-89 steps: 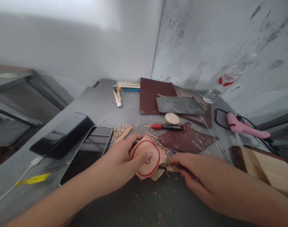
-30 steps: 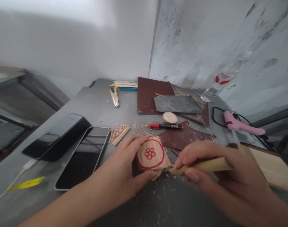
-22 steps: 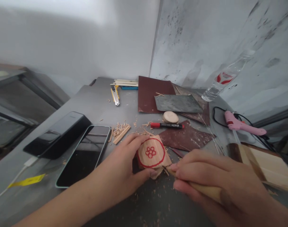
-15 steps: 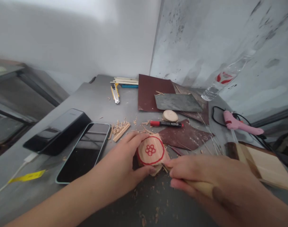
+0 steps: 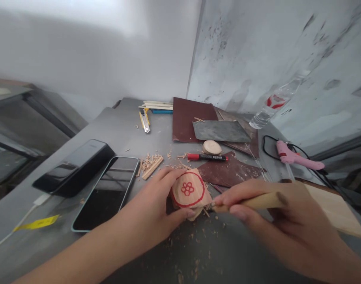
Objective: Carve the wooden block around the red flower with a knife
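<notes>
My left hand [image 5: 161, 203] grips a pale wooden block [image 5: 198, 195] from its left side, thumb at the near edge and fingers along the far edge. A red circle with a small red flower inside is drawn on the block's top. In my right hand [image 5: 272, 221] is a carving tool with a wooden handle [image 5: 261, 201], held between thumb and fingers. Its tip points left at the block's near right corner, where splintered shavings stick out; the blade itself is mostly hidden. Wood chips [image 5: 195, 260] lie scattered on the dark table surface below.
A phone [image 5: 107, 193] and a black box-shaped device [image 5: 75, 167] stand left. Beyond the block lie a red marker [image 5: 208, 157], a round wood slice [image 5: 212, 147], sandpaper sheets [image 5: 192, 122] and a utility knife [image 5: 144, 121]. A pink glue gun [image 5: 297, 156], bottle [image 5: 273, 104] and wooden board [image 5: 334, 205] are right.
My right hand has rolled and its grip has shifted, so more of the tool's handle shows above it. The left hand and block stay almost where they were; the view has moved slightly.
</notes>
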`<state>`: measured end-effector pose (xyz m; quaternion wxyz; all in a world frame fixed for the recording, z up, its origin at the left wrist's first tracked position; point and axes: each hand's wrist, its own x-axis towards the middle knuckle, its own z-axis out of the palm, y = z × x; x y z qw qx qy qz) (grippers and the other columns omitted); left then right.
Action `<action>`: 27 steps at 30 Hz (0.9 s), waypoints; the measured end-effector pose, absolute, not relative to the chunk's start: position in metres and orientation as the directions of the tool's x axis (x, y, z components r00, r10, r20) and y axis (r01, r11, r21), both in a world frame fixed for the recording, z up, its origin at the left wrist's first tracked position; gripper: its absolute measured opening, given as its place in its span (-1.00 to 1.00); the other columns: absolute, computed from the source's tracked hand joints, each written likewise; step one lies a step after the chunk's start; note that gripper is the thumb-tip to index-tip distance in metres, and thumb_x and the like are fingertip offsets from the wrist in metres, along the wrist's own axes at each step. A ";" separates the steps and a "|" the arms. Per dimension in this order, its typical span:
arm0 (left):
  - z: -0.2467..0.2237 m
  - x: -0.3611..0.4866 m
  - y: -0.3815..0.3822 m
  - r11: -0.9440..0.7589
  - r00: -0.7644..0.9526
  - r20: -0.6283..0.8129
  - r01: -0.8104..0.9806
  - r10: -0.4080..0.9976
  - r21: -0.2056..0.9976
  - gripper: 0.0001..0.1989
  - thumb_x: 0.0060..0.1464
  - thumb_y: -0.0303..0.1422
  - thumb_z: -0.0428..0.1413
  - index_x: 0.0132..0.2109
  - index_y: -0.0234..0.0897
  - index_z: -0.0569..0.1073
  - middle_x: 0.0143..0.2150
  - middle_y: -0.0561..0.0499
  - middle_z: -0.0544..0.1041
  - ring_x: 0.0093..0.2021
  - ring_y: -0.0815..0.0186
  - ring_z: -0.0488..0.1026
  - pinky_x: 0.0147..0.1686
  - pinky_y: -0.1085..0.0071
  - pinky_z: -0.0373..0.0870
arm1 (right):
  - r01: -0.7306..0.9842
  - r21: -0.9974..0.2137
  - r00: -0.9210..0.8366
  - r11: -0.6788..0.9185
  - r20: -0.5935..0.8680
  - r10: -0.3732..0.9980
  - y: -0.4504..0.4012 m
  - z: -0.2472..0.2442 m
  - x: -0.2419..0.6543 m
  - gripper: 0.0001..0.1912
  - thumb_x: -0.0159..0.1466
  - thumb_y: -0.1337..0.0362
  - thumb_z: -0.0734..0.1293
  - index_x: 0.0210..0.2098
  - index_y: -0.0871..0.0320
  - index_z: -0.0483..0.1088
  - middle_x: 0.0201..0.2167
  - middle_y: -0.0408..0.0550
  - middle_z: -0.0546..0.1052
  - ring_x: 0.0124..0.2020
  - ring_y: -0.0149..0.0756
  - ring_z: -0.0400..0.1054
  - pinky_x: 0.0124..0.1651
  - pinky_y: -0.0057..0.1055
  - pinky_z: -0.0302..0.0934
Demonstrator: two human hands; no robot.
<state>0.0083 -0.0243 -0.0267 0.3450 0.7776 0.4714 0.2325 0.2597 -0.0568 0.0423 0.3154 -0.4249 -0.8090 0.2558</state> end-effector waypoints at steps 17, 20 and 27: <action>-0.015 -0.002 -0.018 -0.367 0.491 0.083 0.519 0.867 0.772 -0.41 0.14 -0.38 0.28 0.29 -0.04 0.37 0.27 -0.08 0.45 0.33 0.03 0.40 0.38 -0.06 0.34 | 0.504 -0.739 -0.392 0.447 0.265 0.881 -0.048 0.025 0.261 -0.86 0.50 0.24 0.35 -0.16 0.02 0.58 -0.17 -0.19 0.70 -0.22 -0.35 0.59 -0.18 -0.42 0.38; -0.015 -0.001 -0.019 -0.370 0.485 0.098 0.505 0.869 0.780 -0.42 0.11 -0.42 0.28 0.26 -0.02 0.41 0.26 -0.04 0.46 0.30 0.08 0.43 0.37 0.00 0.37 | 0.473 -0.764 -0.396 0.439 0.261 0.881 -0.049 0.026 0.261 -0.81 0.53 0.23 0.31 -0.16 0.00 0.59 -0.17 -0.19 0.70 -0.24 -0.36 0.58 -0.19 -0.43 0.37; -0.013 0.002 -0.020 -0.374 0.488 0.111 0.483 0.866 0.792 -0.49 0.11 -0.46 0.27 0.20 -0.05 0.48 0.26 -0.05 0.43 0.32 0.09 0.40 0.36 0.04 0.37 | 0.152 -0.952 -0.257 0.264 0.220 0.941 -0.049 0.023 0.258 -0.72 0.59 0.16 0.22 -0.16 0.00 0.54 -0.34 -0.15 0.58 -0.08 -0.20 0.54 0.01 -0.29 0.38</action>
